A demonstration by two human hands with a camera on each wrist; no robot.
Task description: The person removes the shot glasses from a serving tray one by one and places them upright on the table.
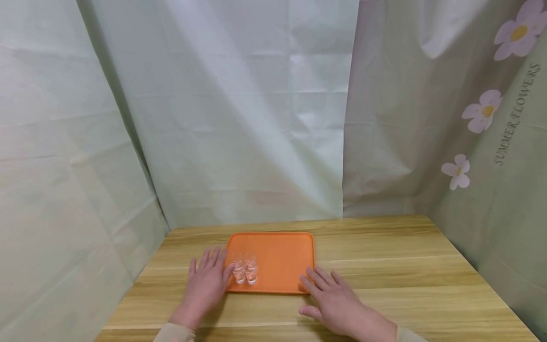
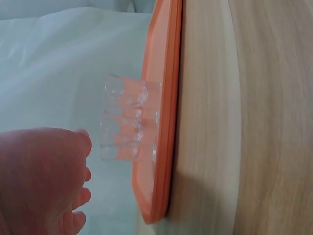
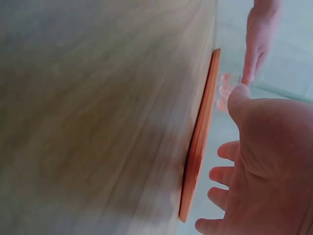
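Several small clear glasses (image 1: 245,269) stand close together on the left part of an orange tray (image 1: 284,263). My left hand (image 1: 207,283) is at the tray's left edge, fingers spread and thumb toward the glasses; whether it touches the tray is hard to tell. Near the front right corner, my right hand (image 1: 337,304) has its fingers extended and apart, holding nothing. Seen from the left wrist, the glasses (image 2: 129,120) rise above the tray rim (image 2: 168,127), a gap away from the thumb. The right wrist view shows the tray's side (image 3: 199,142) left of the fingers.
A wood-grain table (image 1: 406,266) lies under the tray. Pale green curtain sheets (image 1: 239,118) hang behind it and along both sides, with printed flowers (image 1: 483,111) and lettering on the right one.
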